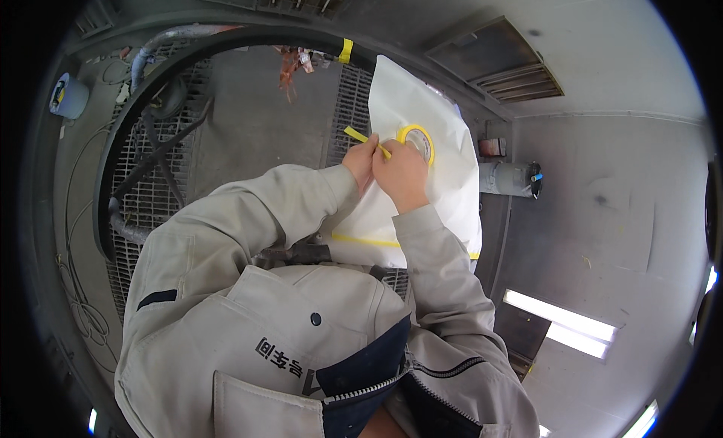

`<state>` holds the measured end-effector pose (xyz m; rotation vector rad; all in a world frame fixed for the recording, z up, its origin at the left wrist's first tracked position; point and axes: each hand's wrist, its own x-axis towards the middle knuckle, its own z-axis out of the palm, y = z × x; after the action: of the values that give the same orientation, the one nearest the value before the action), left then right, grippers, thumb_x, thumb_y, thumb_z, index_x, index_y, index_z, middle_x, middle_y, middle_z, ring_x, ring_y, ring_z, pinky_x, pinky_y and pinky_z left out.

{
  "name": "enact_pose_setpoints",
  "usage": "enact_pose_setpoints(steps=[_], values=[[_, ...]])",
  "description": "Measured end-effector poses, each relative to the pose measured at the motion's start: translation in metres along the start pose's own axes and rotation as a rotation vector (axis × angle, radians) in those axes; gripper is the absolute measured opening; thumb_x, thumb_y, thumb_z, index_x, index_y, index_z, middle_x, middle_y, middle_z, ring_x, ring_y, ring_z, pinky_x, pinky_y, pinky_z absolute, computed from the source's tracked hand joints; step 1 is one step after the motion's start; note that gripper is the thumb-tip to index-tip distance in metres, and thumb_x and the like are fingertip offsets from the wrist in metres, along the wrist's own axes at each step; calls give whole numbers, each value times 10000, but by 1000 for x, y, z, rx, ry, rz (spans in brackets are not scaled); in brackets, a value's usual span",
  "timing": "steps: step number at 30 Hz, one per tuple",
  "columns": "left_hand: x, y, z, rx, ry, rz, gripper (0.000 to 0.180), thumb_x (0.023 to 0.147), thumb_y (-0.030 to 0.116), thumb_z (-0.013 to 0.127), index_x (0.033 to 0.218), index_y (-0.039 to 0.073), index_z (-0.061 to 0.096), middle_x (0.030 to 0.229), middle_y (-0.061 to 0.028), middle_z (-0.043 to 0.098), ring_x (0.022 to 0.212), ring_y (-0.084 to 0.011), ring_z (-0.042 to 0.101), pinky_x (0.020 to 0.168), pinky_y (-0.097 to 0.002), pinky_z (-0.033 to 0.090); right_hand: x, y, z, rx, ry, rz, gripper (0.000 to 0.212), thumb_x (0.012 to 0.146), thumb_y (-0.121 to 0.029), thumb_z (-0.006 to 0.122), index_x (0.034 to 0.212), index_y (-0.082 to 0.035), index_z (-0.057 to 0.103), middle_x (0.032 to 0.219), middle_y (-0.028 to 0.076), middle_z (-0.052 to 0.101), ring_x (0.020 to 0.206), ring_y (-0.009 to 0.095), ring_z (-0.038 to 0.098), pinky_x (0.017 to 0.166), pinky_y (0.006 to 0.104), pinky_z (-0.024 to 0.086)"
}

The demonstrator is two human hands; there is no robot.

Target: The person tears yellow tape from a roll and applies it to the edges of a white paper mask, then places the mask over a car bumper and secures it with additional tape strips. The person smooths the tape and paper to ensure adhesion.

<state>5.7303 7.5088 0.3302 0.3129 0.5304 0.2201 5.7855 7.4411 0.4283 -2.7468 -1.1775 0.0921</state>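
Note:
A roll of yellow masking tape [430, 143] sits at the fingers of my right hand [402, 179], which is closed on it. Just beside it, my left hand [360, 165] pinches a short yellow tape strip [354, 134] whose free end sticks out to the left. Both hands are close together over a white covering sheet [452, 204], draped with creases and rising to a point at the far side. Along the sheet's near edge runs a line of yellow tape [361, 241]. What lies beneath the sheet is hidden.
A large dark curved frame [113, 152] arcs around the left and far side, with a yellow tape piece [346, 51] on it. Metal floor grating [188, 73] shows below. Hoses [71, 280] and a white bucket [71, 97] are at left; a grey cylinder [504, 180] is at right.

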Motion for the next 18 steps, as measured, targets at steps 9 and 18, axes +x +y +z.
enact_pose_setpoints(steps=[9,18], values=[[5,-1,-5,99,159,18,450,1163,487,554,1148,51,668,1087,-71,689,1036,-171,650,949,-363,528,-18,0,-24,186,22,129,391,966,-421,760,944,-36,825,846,151,799,824,362,771,773,452,607],[-8,10,0,-6,82,20,420,1140,451,598,1086,44,684,1047,-71,685,989,-173,651,916,-370,536,-13,11,-13,78,11,157,396,955,-438,790,889,-48,801,852,129,785,805,347,755,737,450,589]])
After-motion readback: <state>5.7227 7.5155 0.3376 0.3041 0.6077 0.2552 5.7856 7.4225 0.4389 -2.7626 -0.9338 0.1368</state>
